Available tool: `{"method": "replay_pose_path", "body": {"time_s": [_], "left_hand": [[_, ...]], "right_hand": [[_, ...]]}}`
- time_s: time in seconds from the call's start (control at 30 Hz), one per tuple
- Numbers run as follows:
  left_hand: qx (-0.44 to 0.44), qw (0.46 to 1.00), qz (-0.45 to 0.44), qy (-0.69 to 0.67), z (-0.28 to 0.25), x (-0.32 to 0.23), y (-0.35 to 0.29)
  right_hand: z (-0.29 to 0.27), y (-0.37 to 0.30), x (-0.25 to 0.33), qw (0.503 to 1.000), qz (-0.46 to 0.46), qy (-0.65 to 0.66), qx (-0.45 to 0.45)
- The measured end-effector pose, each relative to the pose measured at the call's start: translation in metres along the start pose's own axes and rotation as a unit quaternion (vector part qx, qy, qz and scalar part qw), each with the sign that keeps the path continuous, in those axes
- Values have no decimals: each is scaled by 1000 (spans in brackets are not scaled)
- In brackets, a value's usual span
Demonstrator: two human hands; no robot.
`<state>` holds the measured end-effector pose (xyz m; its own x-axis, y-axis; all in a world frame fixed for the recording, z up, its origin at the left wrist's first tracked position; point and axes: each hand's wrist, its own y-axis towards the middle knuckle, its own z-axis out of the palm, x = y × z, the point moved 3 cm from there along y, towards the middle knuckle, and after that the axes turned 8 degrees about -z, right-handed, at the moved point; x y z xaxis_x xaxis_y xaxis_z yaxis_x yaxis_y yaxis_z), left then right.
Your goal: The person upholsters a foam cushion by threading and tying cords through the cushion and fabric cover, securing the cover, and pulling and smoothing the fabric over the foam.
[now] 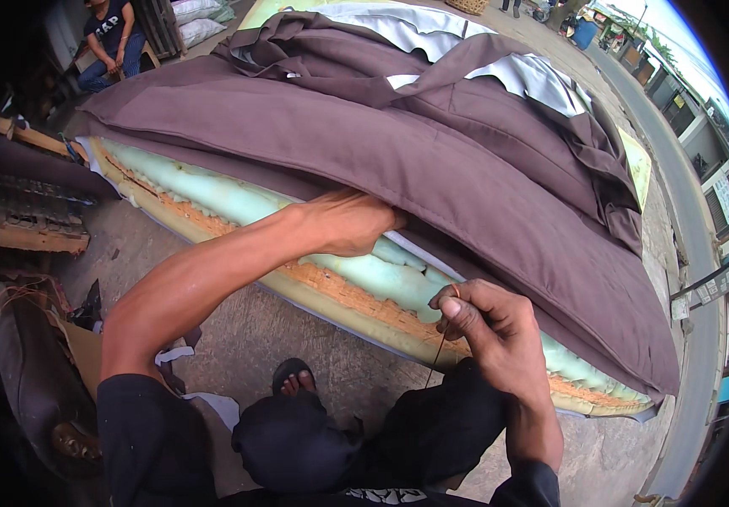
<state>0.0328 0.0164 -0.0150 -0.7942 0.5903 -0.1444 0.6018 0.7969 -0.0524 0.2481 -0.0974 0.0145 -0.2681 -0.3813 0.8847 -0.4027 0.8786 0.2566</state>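
Note:
A large upholstered piece with brown-purple fabric (297,139) lies before me. Below the lifted fabric show pale green foam (348,269) and an orange-brown strip (331,281). My left hand (352,223) reaches across the foam and under the fabric's edge; the cloth hides its fingertips, so I cannot tell what they hold. Nearer the right end, my right hand (491,325) pinches a thin dark thread (439,357) between thumb and fingers. The thread hangs down toward my knee, and a small orange-brown ring or loop shows at the fingers.
Bunched brown fabric with white lining (521,84) lies on top at the far side. Wooden frame pieces (31,235) and a dark brown padded piece (39,380) stand at the left. A person (111,42) sits at the far left. A road (677,169) runs along the right.

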Motion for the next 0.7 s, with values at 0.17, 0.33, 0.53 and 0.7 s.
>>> {"method": "replay_pose_path", "body": {"time_s": [0.17, 0.33, 0.53, 0.7], "left_hand": [[33, 999, 23, -13, -6, 6, -6], [-75, 991, 109, -34, -30, 10, 5], [65, 994, 2, -87, -94, 20, 58], [41, 998, -16, -33, -123, 19, 77]], "right_hand": [[-5, 1, -4, 996, 57, 56, -28], [-6, 6, 4, 998, 39, 41, -11], [-33, 20, 31, 966, -130, 13, -222], [-20, 64, -1, 957, -161, -28, -242]]}}
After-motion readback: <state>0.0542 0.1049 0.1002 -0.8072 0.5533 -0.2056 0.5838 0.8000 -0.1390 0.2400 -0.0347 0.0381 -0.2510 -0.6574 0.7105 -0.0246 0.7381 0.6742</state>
